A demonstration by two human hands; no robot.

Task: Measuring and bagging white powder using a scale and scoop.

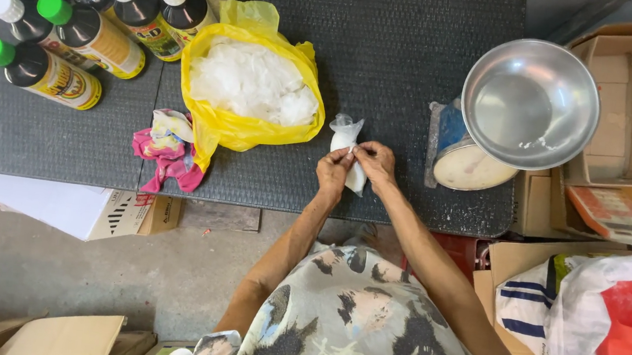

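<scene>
1. Left hand point(333, 171) and right hand point(376, 160) meet over a small clear bag of white powder point(347, 151) on the dark mat point(395, 44); both pinch its upper part between fingertips
2. Small bag sits just right of the open yellow bag point(251, 87) of white powder
3. Steel bowl point(529, 103) rests on a scale point(465, 159) to the right, apart from the hands
4. Dark bottles point(83, 32) lie upper left; pink cloth point(168, 153) beside the yellow bag

Bag point(251, 87) left of pouch point(347, 149); bowl point(529, 103) right.
</scene>
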